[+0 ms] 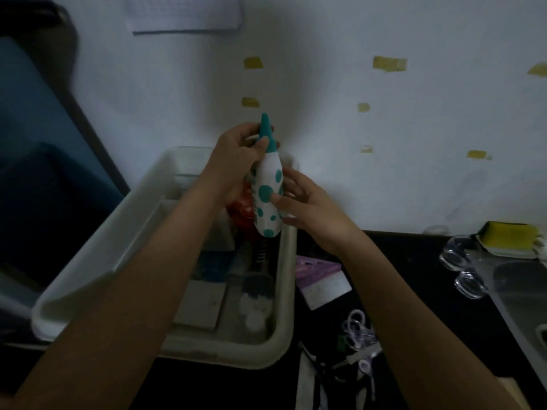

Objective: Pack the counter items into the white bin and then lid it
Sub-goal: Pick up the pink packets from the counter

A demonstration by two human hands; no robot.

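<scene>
- Both forearms fill the near part of the view, reaching forward over the long white plastic bin (124, 241), which stands on the dark table (414, 291).
- Above the far end of the bin, the left hand (236, 161) has its fingers curled round the teal neck of a white bottle with teal dots and a pointed teal cap (268, 187), holding it upright with its base just over the bin's right rim.
- Beside it, the right hand (307, 208) has its fingers straight and apart, the fingertips touching the bottle's lower side as if steadying it.
- Inside the bin lie a flat grey box (201, 306), a dark brush-like item (256, 279), a blue object and something red under the bottle; the rest is too dim to name.
- Right of the bin, still on the table, are a purple and white box (321, 279), a loose heap of scissors and small clear tools (352, 344), clear plastic cups (461, 267) and a yellow sponge on a white tray (509, 238).
- No lid for the bin can be made out.
- The step in hand appears to be placing the bottle; packing looks roughly half done.
- The next move probably calls for lowering or laying the bottle into a free gap, since upright it may stand too tall for a lid.
</scene>
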